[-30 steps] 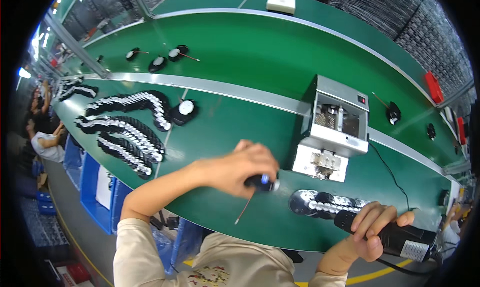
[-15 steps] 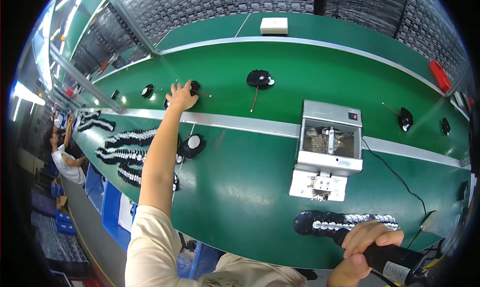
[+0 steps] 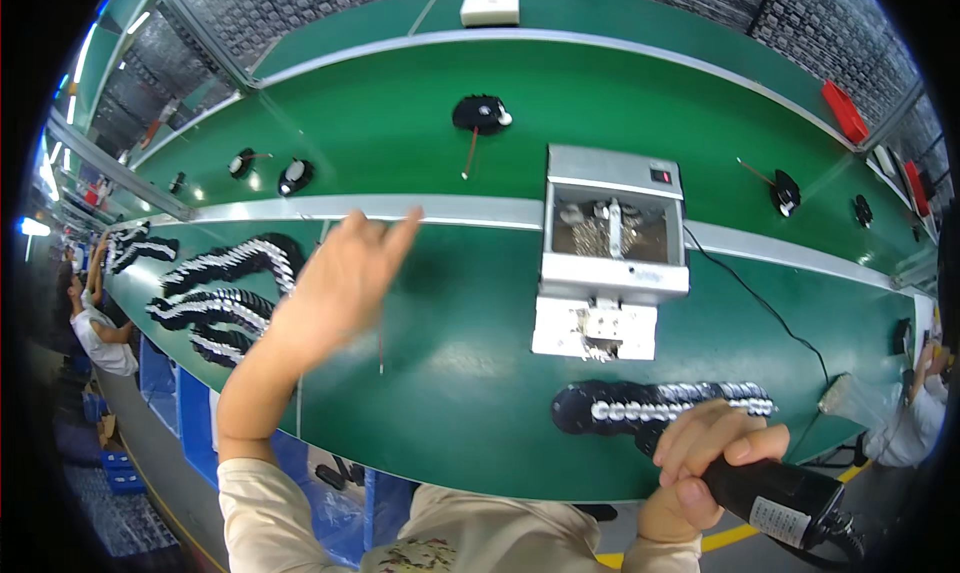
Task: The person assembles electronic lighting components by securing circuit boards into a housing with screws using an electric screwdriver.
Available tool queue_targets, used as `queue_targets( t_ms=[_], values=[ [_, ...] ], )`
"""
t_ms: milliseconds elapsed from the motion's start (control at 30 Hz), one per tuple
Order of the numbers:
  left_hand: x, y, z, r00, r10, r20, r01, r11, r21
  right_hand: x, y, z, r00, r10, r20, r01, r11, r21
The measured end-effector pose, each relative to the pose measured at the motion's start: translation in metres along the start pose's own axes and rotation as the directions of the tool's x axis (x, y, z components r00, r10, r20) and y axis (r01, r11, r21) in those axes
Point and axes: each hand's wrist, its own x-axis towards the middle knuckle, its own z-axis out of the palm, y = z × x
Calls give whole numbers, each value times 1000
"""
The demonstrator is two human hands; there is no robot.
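Note:
My left hand [image 3: 345,278], smeared by motion, is above the green bench just in front of the metal rail. A thin reddish wire [image 3: 381,348] hangs below it; the black round part it belongs to is mostly hidden by the hand. My right hand [image 3: 700,463] is wrapped round a black electric screwdriver [image 3: 775,498] with a white label and a coiled cable. Beyond that hand lies a row of overlapping black parts with white discs [image 3: 590,409]. Between the hands, farther back, stands a silver screw feeder [image 3: 615,253] with loose screws inside.
Several rows of black-and-white parts [image 3: 225,308] lie on the bench at left. On the green belt sit a black part with a red wire [image 3: 480,115] and others. A white box [image 3: 490,9] and a red tray [image 3: 845,111] are behind. Other people work at both sides.
My left hand has come back from the belt toward me, and the black part with the red wire is gone from its place there. My right hand keeps its hold on the screwdriver.

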Motion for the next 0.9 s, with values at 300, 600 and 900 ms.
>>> queue_targets(
  t_ms=[300, 600, 900],
  values=[
    [-47, 100, 64, 939, 309, -149, -311, 582, -751, 2, 2, 2, 999, 48, 22, -48, 998, 28],
    [-27, 150, 79, 855, 266, -446, -519, 457, -722, -1, 1, 5, 997, 67, -25, -65, 996, 55],
    [-23, 150, 73, 849, 330, -412, -528, 545, -651, 10, 4, -4, 994, -44, 100, 45, 999, -5]
  ],
)
